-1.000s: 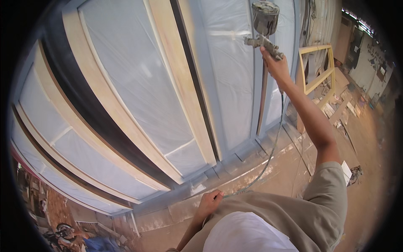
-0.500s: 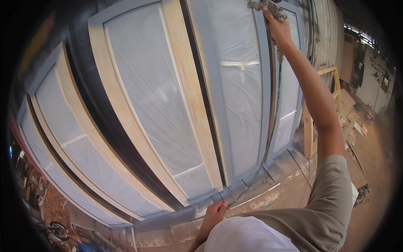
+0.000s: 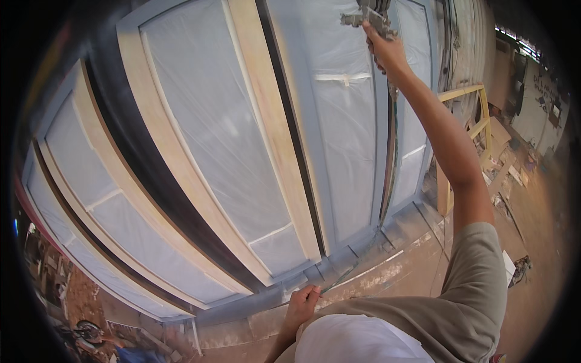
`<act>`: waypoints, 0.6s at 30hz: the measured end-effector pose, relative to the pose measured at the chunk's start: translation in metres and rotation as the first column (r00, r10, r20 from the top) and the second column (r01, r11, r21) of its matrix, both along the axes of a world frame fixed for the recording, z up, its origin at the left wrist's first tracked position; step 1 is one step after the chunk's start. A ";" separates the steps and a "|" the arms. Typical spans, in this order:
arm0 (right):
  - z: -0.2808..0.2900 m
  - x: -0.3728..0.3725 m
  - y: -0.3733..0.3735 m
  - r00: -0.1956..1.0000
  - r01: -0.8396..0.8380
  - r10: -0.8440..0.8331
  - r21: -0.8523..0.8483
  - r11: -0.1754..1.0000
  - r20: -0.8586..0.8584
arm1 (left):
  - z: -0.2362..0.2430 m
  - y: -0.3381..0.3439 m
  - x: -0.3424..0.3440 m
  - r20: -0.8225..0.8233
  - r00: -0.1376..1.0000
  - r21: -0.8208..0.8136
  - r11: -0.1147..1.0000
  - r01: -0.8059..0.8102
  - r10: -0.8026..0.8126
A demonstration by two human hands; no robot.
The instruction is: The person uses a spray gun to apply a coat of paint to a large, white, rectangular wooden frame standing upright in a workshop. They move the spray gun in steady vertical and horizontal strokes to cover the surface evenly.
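Observation:
My right hand (image 3: pixel 388 55) is raised high with its fingers wrapped round a spray gun (image 3: pixel 370 20), whose nozzle faces left across a door panel with a grey painted frame (image 3: pixel 327 181). Clear plastic film (image 3: pixel 342 130) covers the middle of that panel. From the gun a thin hose (image 3: pixel 394 130) hangs down and runs along the base towards me. Low in front of my body, my left hand (image 3: pixel 301 306) is closed on the hose. Left of the grey panel stands a panel with a partly bare, pale wood frame (image 3: pixel 275 97), also filled with film.
More film-covered panels (image 3: pixel 100 148) lean in a row at the left, with dark gaps between. A yellowish wooden frame (image 3: pixel 445 181) stands at the right, near scattered scraps (image 3: pixel 514 172) on the floor. A motorcycle wheel (image 3: pixel 88 331) shows at the lower left.
The spray gun and my right hand have shifted a little to the left in view. My left hand has also moved slightly left, still on the hose. The whole view has shifted slightly.

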State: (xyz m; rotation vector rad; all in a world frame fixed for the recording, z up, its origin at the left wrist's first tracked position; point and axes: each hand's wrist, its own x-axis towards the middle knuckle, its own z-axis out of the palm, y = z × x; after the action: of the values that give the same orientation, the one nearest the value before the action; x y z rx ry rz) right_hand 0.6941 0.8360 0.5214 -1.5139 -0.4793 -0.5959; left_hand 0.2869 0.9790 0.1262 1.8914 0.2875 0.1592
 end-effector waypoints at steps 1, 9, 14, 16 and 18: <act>-0.017 0.001 -0.004 1.000 -0.016 0.016 -0.018 1.000 -0.018 | -0.002 0.002 -0.001 0.001 1.000 0.020 1.000 0.014 -0.014; -0.166 -0.010 -0.018 0.958 -0.023 -0.026 -0.166 0.986 -0.285 | -0.015 0.011 -0.014 -0.038 0.997 0.114 0.991 0.073 -0.069; -0.262 -0.006 -0.034 0.911 -0.055 -0.053 -0.248 0.967 -0.408 | -0.005 0.005 -0.015 -0.126 0.987 0.071 0.992 0.106 -0.096; -0.305 -0.002 -0.044 0.894 -0.064 -0.058 -0.254 0.965 -0.445 | -0.016 0.003 -0.012 -0.166 0.981 0.055 0.993 0.109 -0.099; -0.350 -0.003 -0.052 0.880 -0.080 -0.046 -0.242 0.967 -0.473 | -0.020 0.000 -0.008 -0.227 0.968 0.060 0.990 0.129 -0.112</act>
State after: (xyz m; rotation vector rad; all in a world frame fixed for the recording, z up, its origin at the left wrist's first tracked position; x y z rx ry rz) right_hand 0.6915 0.7843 0.1711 -1.8298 -0.1882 -0.1300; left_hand 0.2785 0.9786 0.1065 1.9971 0.3209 -0.1273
